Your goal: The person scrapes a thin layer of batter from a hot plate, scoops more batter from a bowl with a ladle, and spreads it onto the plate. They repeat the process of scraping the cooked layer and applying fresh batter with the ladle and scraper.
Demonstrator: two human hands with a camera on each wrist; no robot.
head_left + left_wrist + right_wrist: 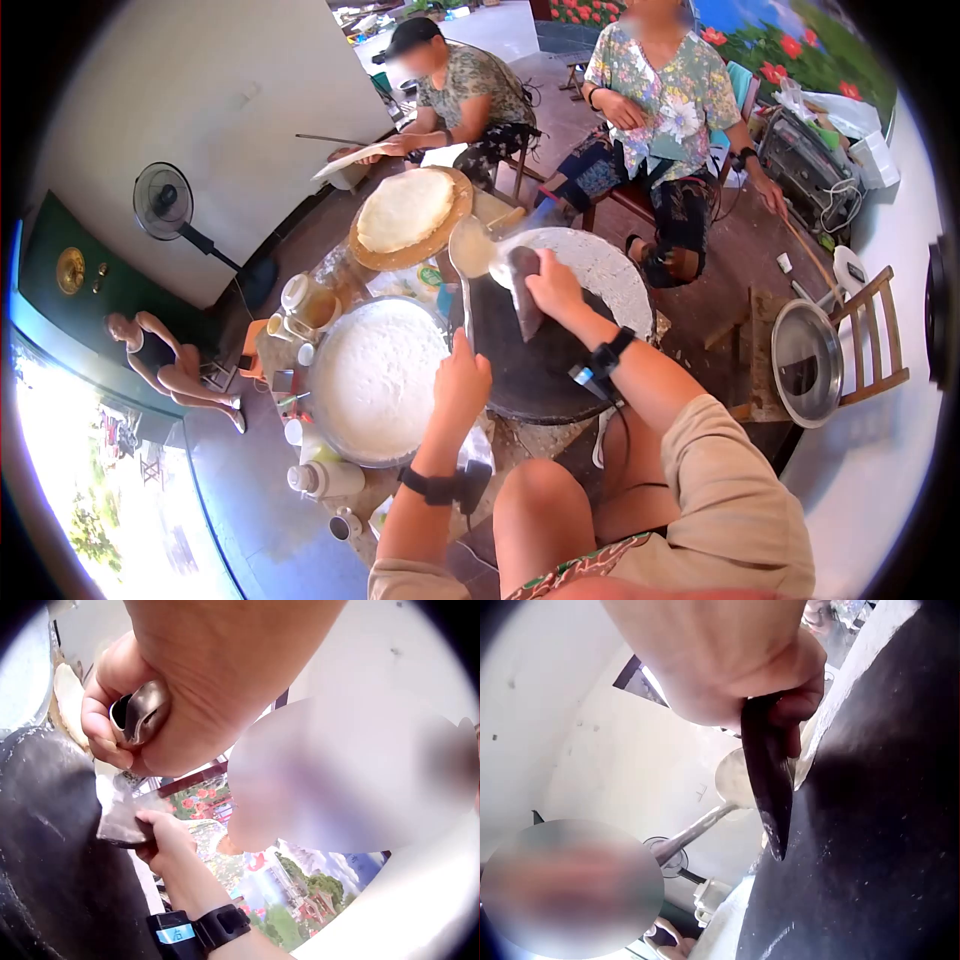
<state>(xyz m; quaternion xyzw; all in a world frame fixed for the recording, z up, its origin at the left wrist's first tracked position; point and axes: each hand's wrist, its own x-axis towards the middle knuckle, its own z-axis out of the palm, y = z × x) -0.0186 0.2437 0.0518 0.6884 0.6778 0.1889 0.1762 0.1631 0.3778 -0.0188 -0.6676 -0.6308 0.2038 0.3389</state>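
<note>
A long-handled ladle is gripped by its handle in my left hand; its bowl is raised near the far edge of the dark round griddle. In the left wrist view my left hand curls round the hollow metal handle end. My right hand holds a flat dark scraper over the griddle. The right wrist view shows my right hand gripping the scraper edge-on, with the ladle bowl behind it.
A wide basin of white batter stands left of the griddle. Beyond are flatbreads on a round board and a white-coated round surface. Jars and a thermos line the left edge. Two people sit opposite; a metal bowl is at right.
</note>
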